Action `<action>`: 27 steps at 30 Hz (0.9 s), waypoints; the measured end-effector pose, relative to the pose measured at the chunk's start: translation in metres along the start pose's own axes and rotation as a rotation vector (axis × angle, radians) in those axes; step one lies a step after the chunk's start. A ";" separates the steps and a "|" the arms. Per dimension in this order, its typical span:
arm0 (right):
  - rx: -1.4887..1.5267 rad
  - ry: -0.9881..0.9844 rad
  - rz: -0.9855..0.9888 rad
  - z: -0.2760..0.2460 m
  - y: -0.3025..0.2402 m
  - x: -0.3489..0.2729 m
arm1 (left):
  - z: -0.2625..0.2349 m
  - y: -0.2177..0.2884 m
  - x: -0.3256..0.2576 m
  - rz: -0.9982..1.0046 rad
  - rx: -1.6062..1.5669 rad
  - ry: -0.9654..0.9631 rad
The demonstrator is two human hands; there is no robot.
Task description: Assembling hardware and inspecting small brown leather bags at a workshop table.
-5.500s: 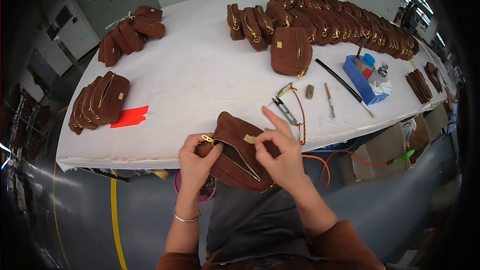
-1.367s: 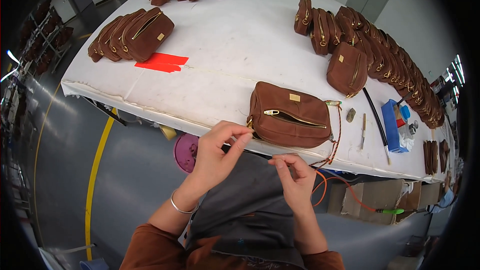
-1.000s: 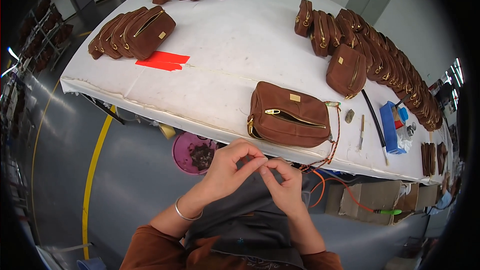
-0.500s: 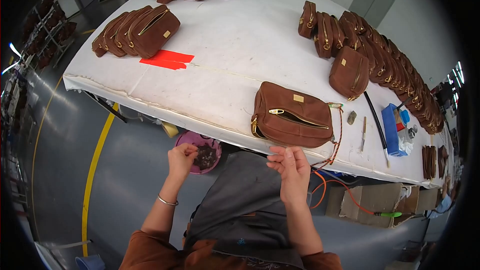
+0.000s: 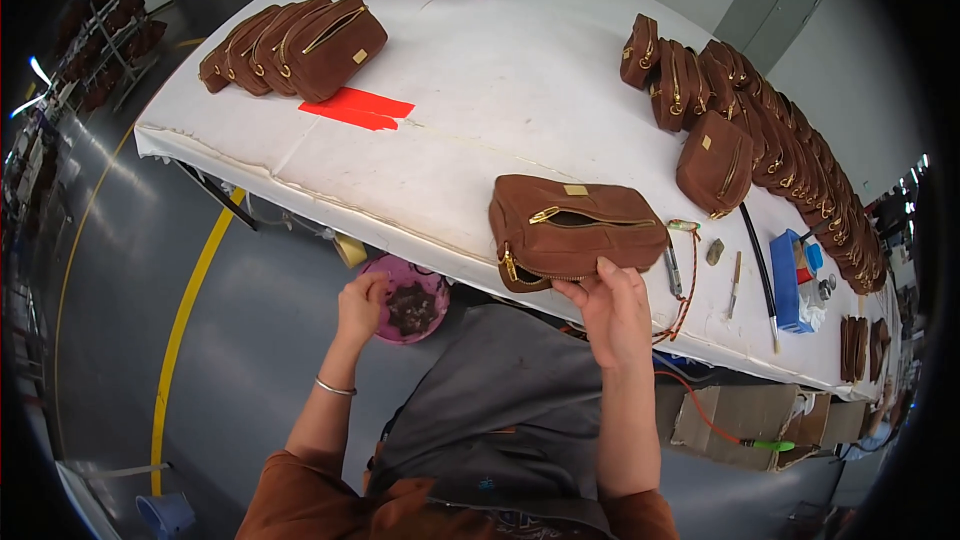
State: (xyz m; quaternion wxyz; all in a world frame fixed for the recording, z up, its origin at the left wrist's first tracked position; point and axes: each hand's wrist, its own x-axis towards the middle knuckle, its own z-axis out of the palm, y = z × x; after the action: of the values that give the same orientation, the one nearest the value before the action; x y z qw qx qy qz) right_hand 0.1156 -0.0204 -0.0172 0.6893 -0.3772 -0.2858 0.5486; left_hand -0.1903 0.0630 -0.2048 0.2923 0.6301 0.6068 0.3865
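A brown zip pouch (image 5: 590, 240) with gold zippers and a small gold tag lies near the table's front edge, its front zip partly undone. My right hand (image 5: 618, 312) pinches the pouch's lower edge, thumb on top and fingers tucked beneath. Off the table edge, my left hand (image 5: 362, 302) hovers beside a pink bin (image 5: 440, 325) of dark scraps. Its fingers are pressed together; whatever may be between them is too small to make out. Right of the pouch lie a grey pen-like tool (image 5: 673, 272) and a red braided cord (image 5: 692, 292).
Brown pouches stand in a long row (image 5: 790, 150) on the right and a group (image 5: 290, 50) at the left, with more at the back. A blue box (image 5: 788, 285) of supplies, a long black brush (image 5: 758, 265) and a thin stick (image 5: 735, 285) lie at right. Cardboard (image 5: 735, 415) sits below.
My right hand has moved up and taken hold of the pouch's lower edge. The pouch has shifted and turned slightly, uncovering the grey tool. My left hand stays by the bin, slightly higher.
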 end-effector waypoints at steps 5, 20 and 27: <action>-0.072 0.103 0.098 -0.012 -0.010 0.025 | -0.006 0.008 -0.002 -0.151 -0.099 -0.042; -0.120 0.141 0.063 -0.031 0.002 0.020 | 0.039 -0.083 0.020 -0.158 0.197 -0.092; -0.116 0.105 0.044 -0.031 0.006 0.022 | 0.044 -0.109 0.033 -0.505 -0.393 -0.256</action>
State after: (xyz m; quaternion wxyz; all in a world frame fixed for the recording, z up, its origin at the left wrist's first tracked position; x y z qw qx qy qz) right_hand 0.1425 -0.0042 -0.0400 0.6679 -0.4511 -0.2721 0.5256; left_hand -0.2137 0.1098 -0.3152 0.5681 0.4352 0.6160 0.3294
